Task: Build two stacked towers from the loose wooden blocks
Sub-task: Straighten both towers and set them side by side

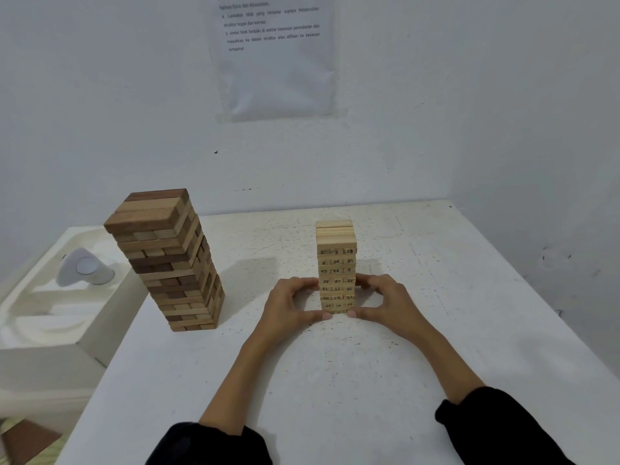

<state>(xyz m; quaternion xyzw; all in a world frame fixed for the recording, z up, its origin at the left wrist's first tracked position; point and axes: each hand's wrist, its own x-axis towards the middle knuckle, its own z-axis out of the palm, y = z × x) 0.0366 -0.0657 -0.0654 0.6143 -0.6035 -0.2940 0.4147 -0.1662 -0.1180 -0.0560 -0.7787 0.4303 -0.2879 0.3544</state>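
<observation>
On the white table [335,391], near its middle, we grip the small numbered block tower [336,243] low down between both hands. Our left hand [292,305] curls round its left side and our right hand [385,300] round its right, thumbs pressed at its base. Well apart to the left, near the table's edge, the taller tower of mixed light and dark wooden blocks [167,260] stands upright.

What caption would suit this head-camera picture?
Left hand and right hand grip the numbered tower; a taller brown tower stands beside it.
</observation>
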